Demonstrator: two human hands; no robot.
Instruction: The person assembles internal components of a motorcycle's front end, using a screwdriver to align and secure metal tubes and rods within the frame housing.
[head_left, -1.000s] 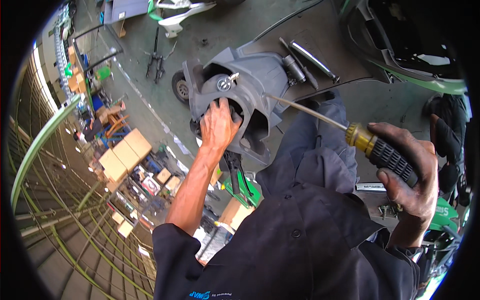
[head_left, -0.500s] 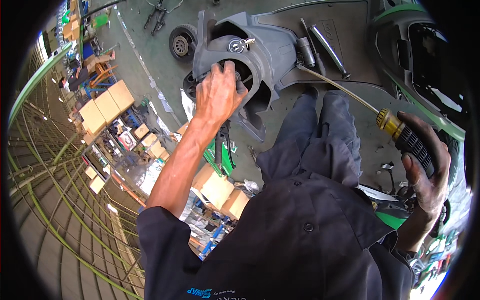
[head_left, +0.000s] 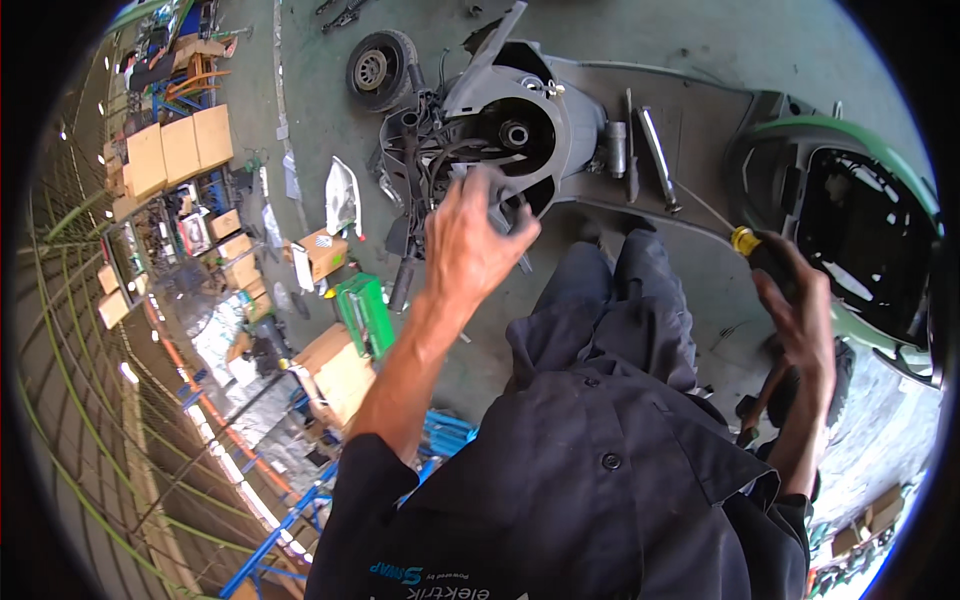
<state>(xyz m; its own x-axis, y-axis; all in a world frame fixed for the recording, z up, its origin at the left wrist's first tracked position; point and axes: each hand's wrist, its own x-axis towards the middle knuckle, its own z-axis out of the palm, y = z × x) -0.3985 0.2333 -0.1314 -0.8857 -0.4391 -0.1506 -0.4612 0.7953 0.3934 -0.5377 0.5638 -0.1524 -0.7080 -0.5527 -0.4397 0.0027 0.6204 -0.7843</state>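
My left hand (head_left: pixel 462 245) is closed on a dark grey, rounded part (head_left: pixel 507 208), partly hidden and blurred by the fingers. It is just on the near side of the scooter's grey front panel (head_left: pixel 582 112). Inside the panel's round opening shows a dark hub with a pale ring (head_left: pixel 515 134), and a key sits in the lock beyond it. On the right, my right hand (head_left: pixel 803 305) grips a long screwdriver (head_left: pixel 743 240) by its black and yellow handle. Its shaft slants up and left, the tip near a chrome bar tool on the footboard.
On the footboard (head_left: pixel 700 110) lie a metal cylinder (head_left: pixel 616 150), a slim dark tool (head_left: pixel 631 165) and the chrome bar tool (head_left: pixel 657 160). The green-edged seat opening (head_left: pixel 865 240) is at the right. Cables and a handlebar (head_left: pixel 403 280) stick out left; a wheel (head_left: pixel 380 70) lies beyond.
My left hand has come out of the panel opening toward me, now with the dark rounded part in it. The view has shifted, and the screwdriver now lies farther right, off the panel's edge.
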